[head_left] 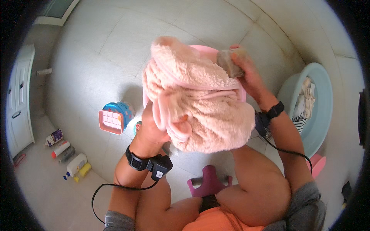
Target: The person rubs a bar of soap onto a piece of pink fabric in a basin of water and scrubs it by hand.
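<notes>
A bulky pale pink fleecy cloth, like a plush blanket or robe with smooth edging, is bunched up over a pink basin, hiding most of it. My left hand grips the near left side of the cloth, its fingers mostly buried in the folds. At the cloth's far right edge, my right hand is closed around a brownish-grey block. Motion blurs that block, so its exact kind is unclear; it may be a scrubbing brush.
A light blue tub with clothes stands at the right, near a pink object. To the left is a blue bucket with a pink tray. Several bottles lie near a white cabinet. A purple stool shows below me.
</notes>
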